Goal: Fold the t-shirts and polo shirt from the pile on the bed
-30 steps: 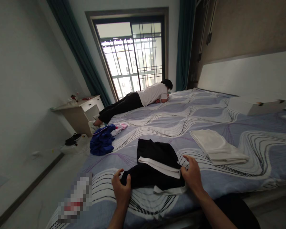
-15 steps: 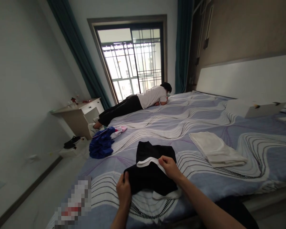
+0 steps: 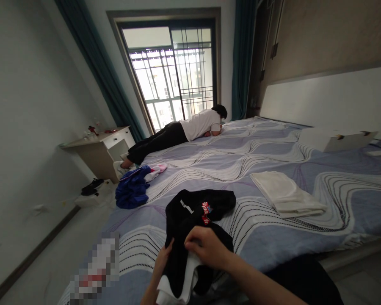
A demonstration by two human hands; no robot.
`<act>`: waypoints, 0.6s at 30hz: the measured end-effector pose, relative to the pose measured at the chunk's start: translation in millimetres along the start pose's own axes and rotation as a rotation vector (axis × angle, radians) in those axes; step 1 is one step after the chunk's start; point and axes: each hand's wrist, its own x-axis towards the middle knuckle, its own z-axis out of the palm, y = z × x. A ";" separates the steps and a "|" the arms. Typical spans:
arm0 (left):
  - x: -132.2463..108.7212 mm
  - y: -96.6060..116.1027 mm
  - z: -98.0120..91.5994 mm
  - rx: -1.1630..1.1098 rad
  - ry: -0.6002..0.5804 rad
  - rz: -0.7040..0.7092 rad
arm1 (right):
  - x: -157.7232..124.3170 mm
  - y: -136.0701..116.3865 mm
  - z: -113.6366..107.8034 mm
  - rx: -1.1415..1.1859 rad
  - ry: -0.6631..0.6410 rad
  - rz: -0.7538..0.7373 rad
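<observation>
A black garment [image 3: 180, 220] with white edging and a small red, white and blue print lies partly bunched on the bed's near side. Its exact kind is hard to make out. My left hand [image 3: 164, 259] grips its left edge, most fingers hidden behind the cloth. Closed in a pinch, my right hand [image 3: 208, 248] holds the garment near its middle, by the white trim. White cloth hangs in folds below, toward me. To the right rests a folded white garment [image 3: 284, 192].
A patterned bedspread [image 3: 266, 250] covers the bed. At the left edge are a crumpled blue garment [image 3: 131, 188] and a blurred-out item [image 3: 97, 262]. A person [image 3: 197, 126] lies across the far side. A white box [image 3: 333, 139] stands by the headboard.
The garment has been turned and drawn toward me, and its coloured print now shows. My right hand has moved left and down, my left hand slightly lower.
</observation>
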 end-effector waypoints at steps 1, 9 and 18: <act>2.5 -2.2 -3.0 0.010 -0.005 -0.009 | 0.8 16.3 -12.2 -0.141 0.117 0.068; 30.7 -26.3 -68.6 0.179 -0.005 -0.026 | -15.9 120.0 -31.3 -0.847 0.588 0.395; 18.5 14.7 -55.6 0.828 0.031 0.103 | -12.9 95.2 -12.7 -0.623 0.451 0.401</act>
